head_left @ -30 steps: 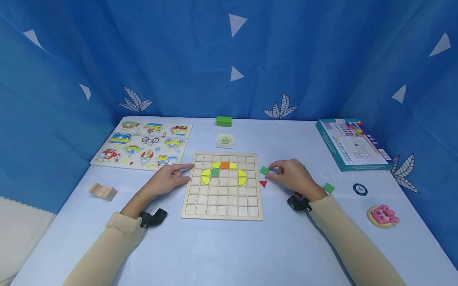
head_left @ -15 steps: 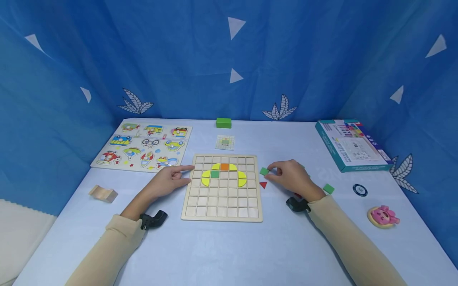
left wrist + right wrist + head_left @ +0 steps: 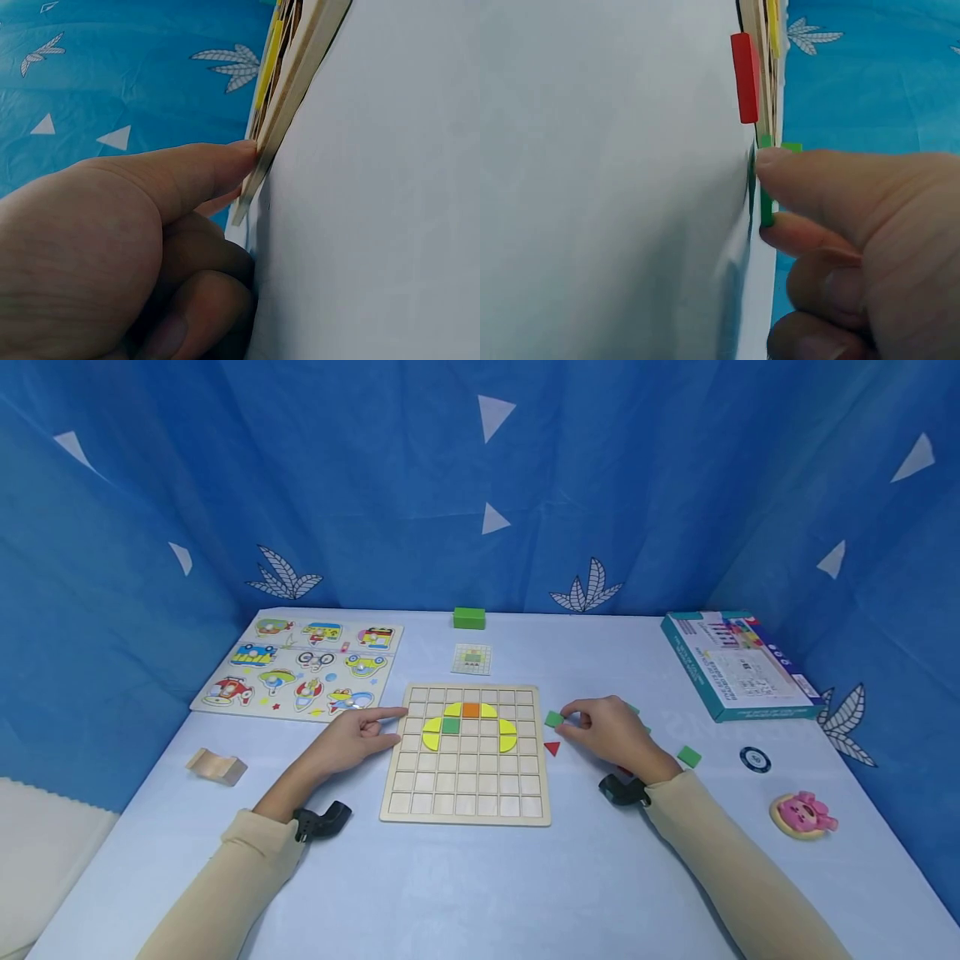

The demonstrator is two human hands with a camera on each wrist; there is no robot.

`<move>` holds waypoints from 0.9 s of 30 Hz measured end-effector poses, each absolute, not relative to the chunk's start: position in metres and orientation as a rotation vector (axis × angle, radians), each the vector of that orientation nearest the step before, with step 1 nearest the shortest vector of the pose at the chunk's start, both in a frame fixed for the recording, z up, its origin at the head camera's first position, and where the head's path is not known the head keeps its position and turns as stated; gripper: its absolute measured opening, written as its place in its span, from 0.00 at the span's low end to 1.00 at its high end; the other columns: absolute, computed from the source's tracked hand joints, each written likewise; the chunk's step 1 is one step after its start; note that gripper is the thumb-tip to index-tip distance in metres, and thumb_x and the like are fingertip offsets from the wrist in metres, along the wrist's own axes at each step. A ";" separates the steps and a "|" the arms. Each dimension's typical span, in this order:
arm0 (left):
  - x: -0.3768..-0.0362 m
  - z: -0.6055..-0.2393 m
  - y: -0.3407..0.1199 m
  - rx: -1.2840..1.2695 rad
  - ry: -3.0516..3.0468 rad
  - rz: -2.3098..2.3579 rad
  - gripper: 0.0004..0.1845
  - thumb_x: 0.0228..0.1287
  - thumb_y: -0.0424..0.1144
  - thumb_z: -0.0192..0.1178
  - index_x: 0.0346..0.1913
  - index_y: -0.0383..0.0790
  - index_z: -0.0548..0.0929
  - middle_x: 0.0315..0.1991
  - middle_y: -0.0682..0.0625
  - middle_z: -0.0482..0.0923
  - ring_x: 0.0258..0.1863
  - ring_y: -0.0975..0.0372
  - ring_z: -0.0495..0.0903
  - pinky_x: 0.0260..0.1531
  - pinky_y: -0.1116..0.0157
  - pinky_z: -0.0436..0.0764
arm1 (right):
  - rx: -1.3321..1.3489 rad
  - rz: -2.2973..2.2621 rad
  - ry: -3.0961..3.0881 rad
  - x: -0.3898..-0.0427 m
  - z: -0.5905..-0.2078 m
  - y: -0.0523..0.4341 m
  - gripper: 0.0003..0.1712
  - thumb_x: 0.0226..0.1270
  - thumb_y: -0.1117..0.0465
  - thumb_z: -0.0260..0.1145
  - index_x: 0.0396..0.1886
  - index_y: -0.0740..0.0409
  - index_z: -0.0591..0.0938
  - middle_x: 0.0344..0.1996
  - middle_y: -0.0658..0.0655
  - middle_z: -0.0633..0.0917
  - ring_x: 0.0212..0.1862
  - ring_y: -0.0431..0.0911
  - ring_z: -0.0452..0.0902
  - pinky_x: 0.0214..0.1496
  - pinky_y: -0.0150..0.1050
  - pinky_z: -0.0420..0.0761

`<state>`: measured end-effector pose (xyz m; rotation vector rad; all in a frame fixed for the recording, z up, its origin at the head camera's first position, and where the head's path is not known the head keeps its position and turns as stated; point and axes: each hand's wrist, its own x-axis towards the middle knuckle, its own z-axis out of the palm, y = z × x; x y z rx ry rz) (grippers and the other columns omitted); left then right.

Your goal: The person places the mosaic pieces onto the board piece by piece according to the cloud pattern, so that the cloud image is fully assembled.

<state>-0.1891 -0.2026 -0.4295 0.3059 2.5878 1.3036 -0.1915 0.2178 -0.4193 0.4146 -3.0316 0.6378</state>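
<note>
Table [image 3: 480,877] — right grip [image 3: 611,731] pinches green tile [image 3: 766,196].

Print on pattern card [image 3: 472,657] unreadable

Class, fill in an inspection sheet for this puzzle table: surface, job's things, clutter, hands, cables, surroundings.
Surface: pale blue table.
Job's things: grid board with yellow, orange and green tiles; green square tile and red triangle beside it.
Clutter: vehicle puzzle, pattern card, green block, box, pink toy, wooden piece.
Hands: left hand touches the board's edge; right hand pinches the green square tile.
Cables: nothing seen.
Surroundings: blue patterned curtain.
</note>
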 end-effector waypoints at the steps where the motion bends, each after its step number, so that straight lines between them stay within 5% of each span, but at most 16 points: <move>1: -0.189 -0.430 -0.203 0.303 2.588 1.305 0.24 0.68 0.44 0.68 0.66 0.50 0.82 0.16 0.54 0.60 0.16 0.61 0.60 0.20 0.65 0.60 | 0.420 0.652 -3.025 -0.191 -0.419 0.217 0.20 0.63 0.51 0.77 0.51 0.54 0.89 0.14 0.50 0.70 0.21 0.45 0.67 0.24 0.38 0.65; 27: -0.190 -0.431 -0.203 0.303 2.576 1.304 0.24 0.69 0.45 0.68 0.67 0.51 0.81 0.16 0.55 0.59 0.16 0.61 0.59 0.20 0.66 0.60 | 0.603 1.264 -2.902 -0.184 -0.386 0.162 0.15 0.66 0.51 0.74 0.49 0.51 0.89 0.13 0.50 0.70 0.15 0.48 0.66 0.18 0.38 0.61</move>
